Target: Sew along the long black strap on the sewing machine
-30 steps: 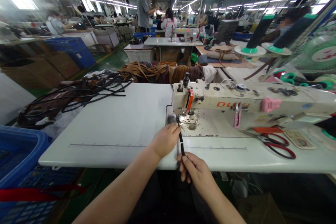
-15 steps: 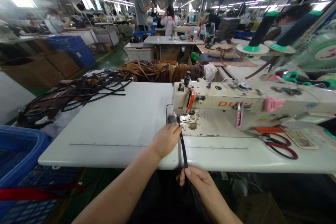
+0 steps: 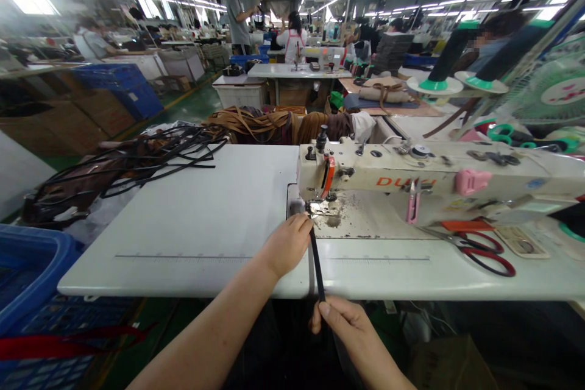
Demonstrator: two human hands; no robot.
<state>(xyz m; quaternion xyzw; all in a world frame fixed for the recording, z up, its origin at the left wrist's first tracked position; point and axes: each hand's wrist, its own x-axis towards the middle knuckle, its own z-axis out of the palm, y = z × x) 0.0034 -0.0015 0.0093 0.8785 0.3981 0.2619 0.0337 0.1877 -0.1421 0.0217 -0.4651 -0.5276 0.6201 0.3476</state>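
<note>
A narrow black strap [image 3: 317, 262] runs from the needle area of the sewing machine [image 3: 356, 173] down over the table's front edge. Close in front of the presser foot, my left hand [image 3: 287, 244] has its fingers closed on the strap at its upper end. Below the table edge my right hand [image 3: 340, 320] pinches the strap between thumb and fingers. Between the two hands the strap is stretched nearly straight. Its end beneath the needle is hidden by my left fingers and the foot.
Red-handled scissors [image 3: 487, 250] and an orange piece [image 3: 466, 225] lie on the right. Black straps [image 3: 183, 152] hang over the table's far left corner. A blue basket [image 3: 36, 274] stands at left. Thread cones [image 3: 452, 61] rise at back right. Other people work farther back.
My right hand has shifted slightly lower along with the strap. My left hand keeps its place by the presser foot. The whole view has moved a little.
</note>
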